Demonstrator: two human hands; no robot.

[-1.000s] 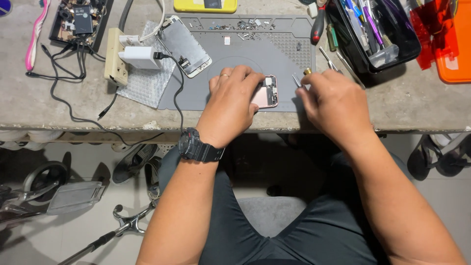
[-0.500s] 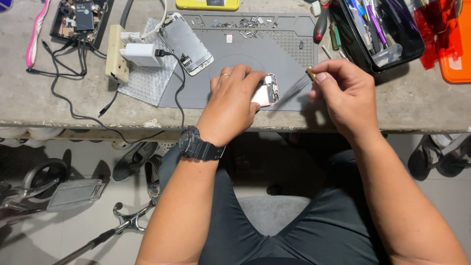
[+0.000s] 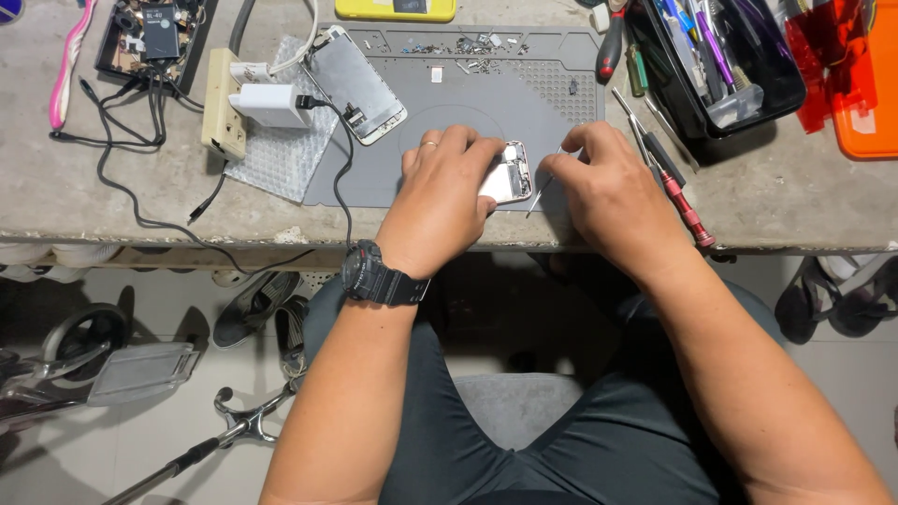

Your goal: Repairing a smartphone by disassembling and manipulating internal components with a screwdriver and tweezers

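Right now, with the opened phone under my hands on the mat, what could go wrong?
1. The thin metal tool in the right hand points into the opened phone; a slip could scratch its parts.
2. The left hand covers much of the phone, hiding part of the work.
3. Loose screws and small parts lie scattered on the grey mat; a nudge could send them off.

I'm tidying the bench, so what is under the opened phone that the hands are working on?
The phone lies on a grey mat, which lies on the bench. The left hand covers most of the phone, so anything beneath there is hidden.
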